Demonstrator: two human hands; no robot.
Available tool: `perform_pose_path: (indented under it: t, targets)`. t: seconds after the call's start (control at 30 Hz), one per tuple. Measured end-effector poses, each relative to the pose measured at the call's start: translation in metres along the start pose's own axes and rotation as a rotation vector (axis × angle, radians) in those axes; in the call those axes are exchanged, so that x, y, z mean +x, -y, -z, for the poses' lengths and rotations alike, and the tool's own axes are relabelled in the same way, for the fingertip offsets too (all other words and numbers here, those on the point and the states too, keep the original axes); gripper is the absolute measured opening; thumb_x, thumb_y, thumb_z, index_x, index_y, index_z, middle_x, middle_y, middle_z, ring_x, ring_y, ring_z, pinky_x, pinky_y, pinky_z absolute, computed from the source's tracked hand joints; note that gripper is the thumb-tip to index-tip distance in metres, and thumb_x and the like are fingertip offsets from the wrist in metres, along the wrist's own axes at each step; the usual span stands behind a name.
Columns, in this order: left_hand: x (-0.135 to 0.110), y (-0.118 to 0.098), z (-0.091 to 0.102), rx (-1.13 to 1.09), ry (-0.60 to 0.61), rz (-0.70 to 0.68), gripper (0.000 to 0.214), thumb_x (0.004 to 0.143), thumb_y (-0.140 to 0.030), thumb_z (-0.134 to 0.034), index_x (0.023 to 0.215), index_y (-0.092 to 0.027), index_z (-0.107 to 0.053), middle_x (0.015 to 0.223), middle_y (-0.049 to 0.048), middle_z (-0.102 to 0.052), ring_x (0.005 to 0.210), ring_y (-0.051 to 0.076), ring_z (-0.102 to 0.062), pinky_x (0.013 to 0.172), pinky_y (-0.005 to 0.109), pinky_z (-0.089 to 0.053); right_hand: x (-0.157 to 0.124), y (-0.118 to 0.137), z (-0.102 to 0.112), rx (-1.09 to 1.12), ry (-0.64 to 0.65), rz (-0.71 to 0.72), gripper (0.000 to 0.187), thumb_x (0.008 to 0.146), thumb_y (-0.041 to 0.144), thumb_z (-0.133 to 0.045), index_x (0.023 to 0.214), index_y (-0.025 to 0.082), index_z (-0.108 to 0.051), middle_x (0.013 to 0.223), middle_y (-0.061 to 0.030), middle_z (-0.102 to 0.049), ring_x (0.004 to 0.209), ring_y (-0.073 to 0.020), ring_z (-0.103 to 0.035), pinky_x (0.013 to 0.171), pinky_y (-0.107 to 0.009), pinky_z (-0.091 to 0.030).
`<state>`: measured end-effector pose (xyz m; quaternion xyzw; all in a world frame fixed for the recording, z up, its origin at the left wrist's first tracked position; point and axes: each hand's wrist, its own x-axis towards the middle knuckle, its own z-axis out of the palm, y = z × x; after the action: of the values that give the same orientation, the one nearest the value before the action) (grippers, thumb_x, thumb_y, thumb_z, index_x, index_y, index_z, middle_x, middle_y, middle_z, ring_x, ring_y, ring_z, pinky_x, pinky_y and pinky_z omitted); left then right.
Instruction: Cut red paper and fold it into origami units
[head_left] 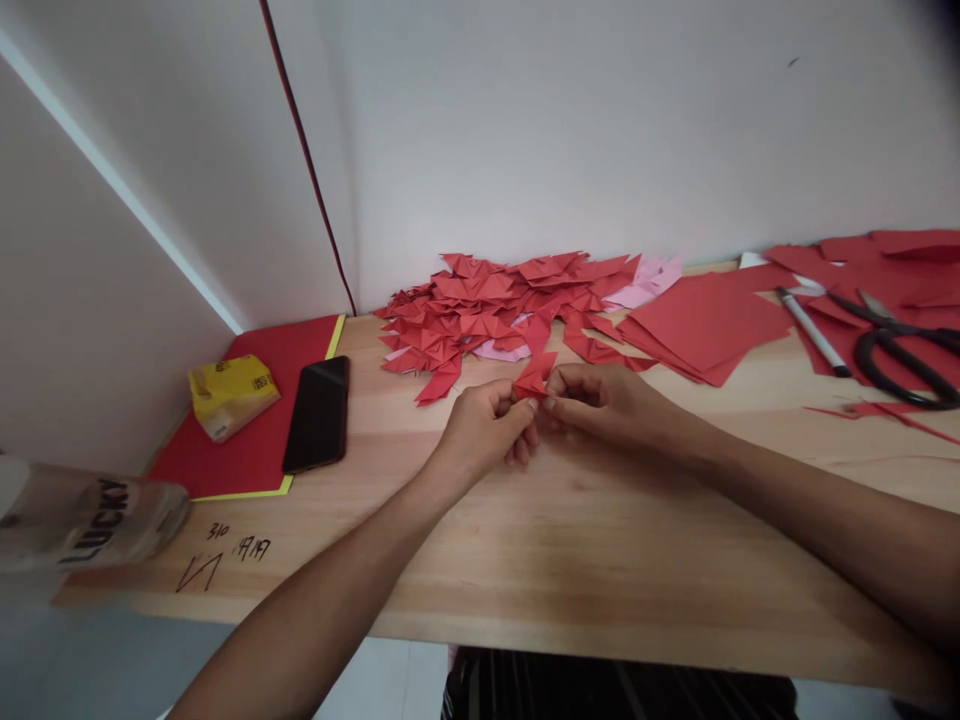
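A small folded piece of red origami paper (534,374) is pinched between both hands, just above the wooden table. My left hand (489,420) grips its left side between thumb and fingers. On the other side, my right hand (589,398) holds it with thumb and forefinger together. Part of the paper is hidden by the fingertips. Right behind the hands lies a heap of folded red paper pieces (480,300), with some pink ones (649,282) among them. A stack of flat red paper squares (709,325) rests to the right of the heap.
At the left are a black phone (318,415), a yellow packet (234,392) on red sheets (292,345), and a clear bottle (97,515). Black-handled scissors (911,350), a white marker (816,335) and paper scraps (889,410) lie right. The wall (600,130) borders the wooden table (600,560).
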<state>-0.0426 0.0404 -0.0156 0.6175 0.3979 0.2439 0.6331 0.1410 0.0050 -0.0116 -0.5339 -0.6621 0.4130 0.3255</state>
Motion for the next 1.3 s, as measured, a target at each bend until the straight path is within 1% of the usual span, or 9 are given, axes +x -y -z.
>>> perform_pose_path:
  t: [0.33, 0.43, 0.57, 0.63, 0.7, 0.83, 0.97, 1.07, 1.3]
  targets:
    - [-0.001, -0.002, 0.0, 0.025, -0.002, -0.008, 0.014, 0.082, -0.02, -0.043, 0.073, -0.017, -0.053, 0.053, -0.0041, -0.057, 0.036, 0.006, -0.05, 0.034, 0.015, -0.035, 0.001, 0.002, 0.003, 0.066, 0.059, -0.023, 0.008, 0.08, 0.022, -0.052, 0.072, 0.02, -0.053, 0.071, 0.0001, -0.064, 0.064, -0.0134, -0.057, 0.061, -0.027, -0.041]
    - [0.0, -0.004, 0.003, 0.016, -0.039, -0.01, 0.014, 0.08, -0.021, -0.044, 0.068, -0.017, -0.05, 0.05, -0.0044, -0.055, 0.034, 0.006, -0.046, 0.033, 0.015, -0.032, -0.002, 0.005, 0.004, 0.085, 0.077, -0.019, 0.014, 0.084, 0.028, -0.053, 0.073, 0.021, -0.055, 0.073, -0.0004, -0.065, 0.063, -0.0138, -0.056, 0.061, -0.028, -0.041]
    - [0.003, -0.006, 0.01, -0.104, -0.109, 0.003, 0.012, 0.074, -0.021, -0.044, 0.062, -0.018, -0.046, 0.047, -0.0042, -0.051, 0.033, 0.005, -0.04, 0.033, 0.016, -0.025, -0.005, 0.009, 0.006, 0.019, -0.162, 0.04, 0.032, 0.09, 0.041, -0.052, 0.065, 0.022, -0.051, 0.064, -0.0002, -0.054, 0.06, -0.0145, -0.05, 0.06, -0.03, -0.039]
    - [0.004, -0.007, 0.013, -0.184, -0.093, 0.027, 0.01, 0.071, -0.021, -0.045, 0.061, -0.018, -0.044, 0.045, -0.0039, -0.049, 0.033, 0.005, -0.038, 0.032, 0.017, -0.023, -0.004, 0.007, 0.007, 0.025, -0.334, 0.066, 0.03, 0.09, 0.043, -0.052, 0.068, 0.023, -0.049, 0.067, -0.0006, -0.052, 0.061, -0.0152, -0.048, 0.061, -0.031, -0.039]
    - [0.005, -0.008, 0.015, -0.243, -0.033, 0.05, 0.009, 0.069, -0.022, -0.045, 0.061, -0.019, -0.044, 0.044, -0.0035, -0.048, 0.034, 0.006, -0.037, 0.033, 0.017, -0.023, -0.001, 0.001, 0.007, 0.09, -0.402, 0.101, 0.019, 0.089, 0.041, -0.056, 0.081, 0.025, -0.052, 0.078, -0.0025, -0.057, 0.071, -0.0172, -0.053, 0.066, -0.032, -0.042]
    - [0.004, -0.009, 0.014, -0.254, 0.028, 0.06, 0.01, 0.07, -0.022, -0.045, 0.061, -0.018, -0.045, 0.044, -0.0027, -0.049, 0.034, 0.006, -0.037, 0.033, 0.018, -0.022, 0.002, -0.009, 0.006, 0.105, -0.239, 0.161, 0.021, 0.088, 0.039, -0.057, 0.105, 0.027, -0.057, 0.103, -0.0054, -0.061, 0.092, -0.0219, -0.058, 0.081, -0.037, -0.048]
    - [0.003, -0.009, 0.014, -0.126, 0.079, 0.052, 0.013, 0.073, -0.021, -0.044, 0.061, -0.018, -0.046, 0.047, -0.0027, -0.05, 0.035, 0.006, -0.039, 0.034, 0.017, -0.026, -0.001, -0.005, 0.007, 0.04, -0.203, 0.049, 0.029, 0.095, 0.046, -0.04, 0.104, 0.028, -0.062, 0.093, -0.0048, -0.061, 0.076, -0.0201, -0.056, 0.074, -0.038, -0.048]
    - [0.002, -0.008, 0.014, 0.038, 0.132, -0.003, 0.016, 0.077, -0.019, -0.044, 0.062, -0.017, -0.048, 0.05, -0.0032, -0.051, 0.038, 0.005, -0.042, 0.038, 0.016, -0.032, -0.001, -0.005, 0.007, 0.101, -0.191, 0.049, 0.027, 0.093, 0.047, -0.047, 0.107, 0.028, -0.06, 0.097, -0.0046, -0.062, 0.074, -0.0187, -0.056, 0.067, -0.034, -0.047]
    - [0.003, -0.005, 0.016, 0.117, 0.057, -0.034, 0.021, 0.087, -0.029, -0.051, 0.071, -0.016, -0.052, 0.055, -0.0021, -0.059, 0.037, 0.005, -0.049, 0.035, 0.014, -0.032, 0.004, -0.018, 0.005, 0.11, -0.121, 0.103, 0.026, 0.09, 0.044, -0.055, 0.107, 0.024, -0.058, 0.09, -0.0034, -0.062, 0.078, -0.0188, -0.058, 0.066, -0.032, -0.046]
